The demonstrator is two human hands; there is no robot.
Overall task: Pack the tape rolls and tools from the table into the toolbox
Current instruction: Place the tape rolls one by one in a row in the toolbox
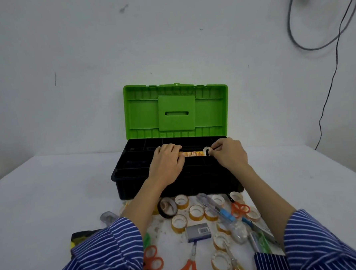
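A black toolbox (130, 180) with its green lid (176, 110) raised stands in the middle of the table. Both hands are over its divided tray. My left hand (167, 163) curls over the left end of a long yellow-orange patterned piece (195, 153) lying across the tray. My right hand (229, 153) pinches a small white tape roll (207, 150) at that piece's right end. In front of the box lie several yellow-rimmed tape rolls (196, 212), a black tape roll (167, 207), a screwdriver (216, 209) and orange scissors (188, 268).
Near the table's front edge lie a grey stapler box (198, 232), more orange scissors (240, 208) (152, 259), a clear tape dispenser (108, 216) and a black-and-yellow object (80, 238) under my left sleeve. Cables (327, 96) hang on the right wall.
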